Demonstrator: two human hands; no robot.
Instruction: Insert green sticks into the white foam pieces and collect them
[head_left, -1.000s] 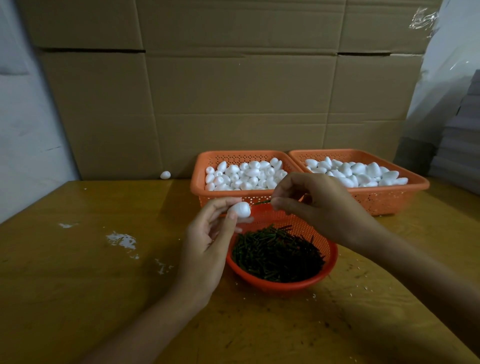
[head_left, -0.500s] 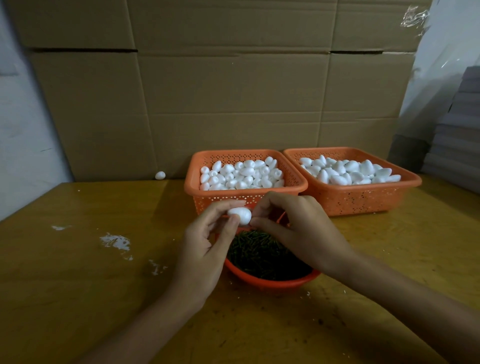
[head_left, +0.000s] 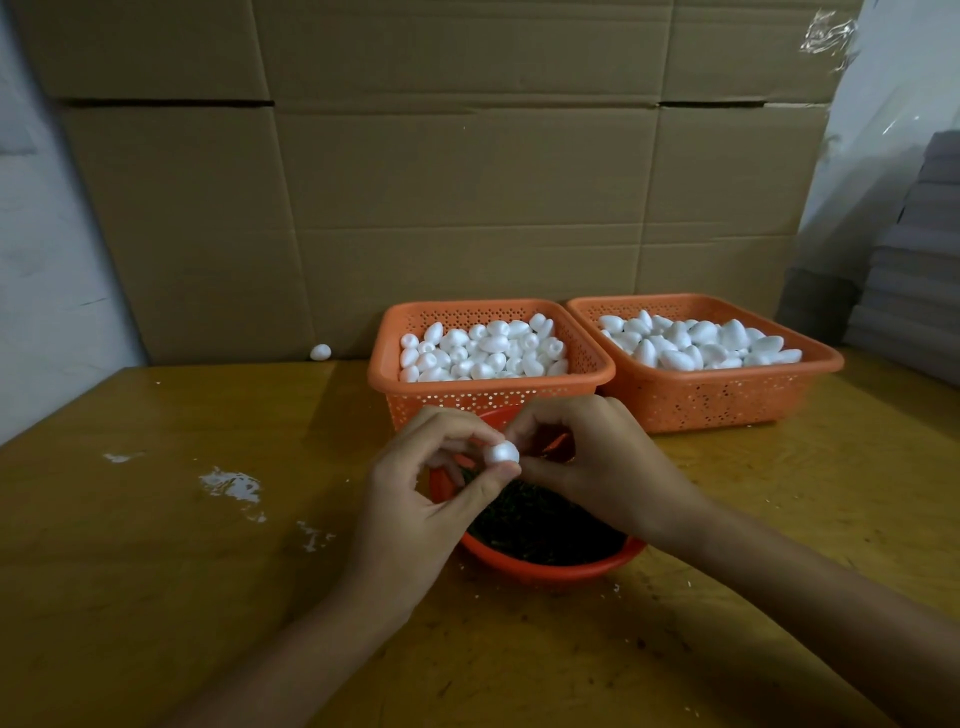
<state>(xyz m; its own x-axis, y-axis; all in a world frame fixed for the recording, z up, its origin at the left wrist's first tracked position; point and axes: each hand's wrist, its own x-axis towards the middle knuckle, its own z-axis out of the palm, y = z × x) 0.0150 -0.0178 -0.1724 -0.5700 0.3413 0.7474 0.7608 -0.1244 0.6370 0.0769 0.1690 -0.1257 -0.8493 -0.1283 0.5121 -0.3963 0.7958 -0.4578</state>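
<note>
A white foam piece (head_left: 501, 453) is held in the air just above the back rim of the round orange bowl (head_left: 545, 570). The left hand (head_left: 415, 514) pinches it: the thumb presses from below and the forefinger curls over the top, with the other fingers loosely bent behind. The right hand (head_left: 597, 467) meets the piece from the other side. Its thumb and forefinger are closed tight on the piece's right end, and the remaining fingers are curled in. Whether a stick lies between those fingertips cannot be told.

The bowl holds a dark heap of green sticks (head_left: 540, 525), partly covered by both hands. Just behind the bowl stands an orange basket (head_left: 488, 402) full of foam pieces. A second basket (head_left: 717, 402), also full, stands behind the bowl to the right, touching the first. One stray piece (head_left: 320, 352) lies well to the left of the bowl and behind it, against the cardboard (head_left: 467, 208). White scraps (head_left: 231, 486) mark the wooden table (head_left: 156, 597) left of the bowl.
</note>
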